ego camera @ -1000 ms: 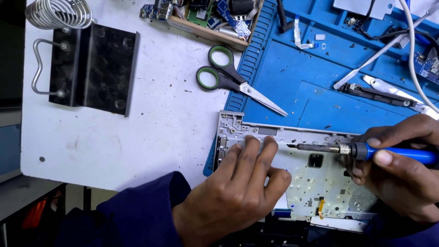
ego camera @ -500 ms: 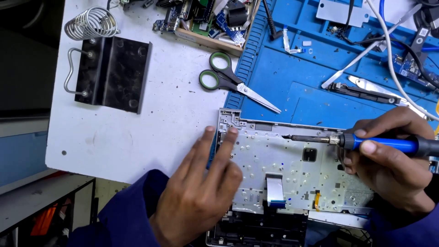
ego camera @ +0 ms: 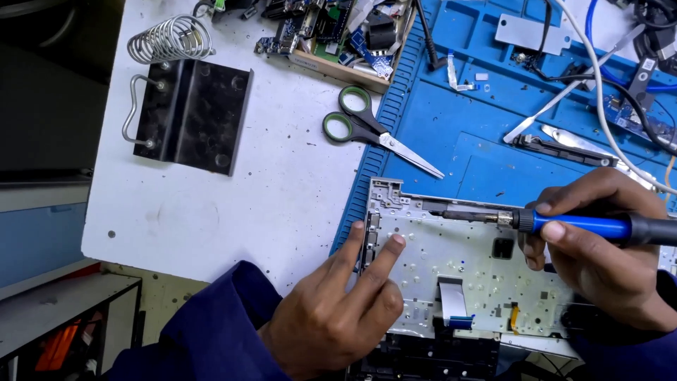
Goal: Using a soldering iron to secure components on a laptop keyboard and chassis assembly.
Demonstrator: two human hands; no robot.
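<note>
Since the earlier frame our left hand (ego camera: 331, 321) has slid back toward the near edge of the surface (ego camera: 211, 204), so that only its two outstretched fingers (ego camera: 384, 257) now rest on the left rim of the keyboard backplate (ego camera: 465, 271), where before the whole hand lay further across it. Those two fingers are spread slightly apart and press flat on the metal; the rest are curled under. The backplate, a silvery perforated sheet with a white ribbon cable (ego camera: 451, 300) near its lower middle, lies at the near edge of the blue work mat (ego camera: 479, 141), its left corner at the mat's ridged left border. Our right hand (ego camera: 599, 254) is wrapped tight around the blue handle of the soldering iron (ego camera: 557, 222), thumb and forefinger pinching it near the collar, and the dark tip lies level over the upper edge of the backplate, pointing left; we cannot tell whether it touches the metal. Beyond the plate, green-handled scissors (ego camera: 370, 130) lie straddling the mat's left border, blades pointing toward the plate. Further out on the white surface sits a black metal stand (ego camera: 190, 116) with a coiled wire holder (ego camera: 169, 39) near the far left corner. A wooden tray of circuit boards (ego camera: 338, 35) stands at the far edge, and white cables (ego camera: 599, 92) trail across the mat's far right corner.
</note>
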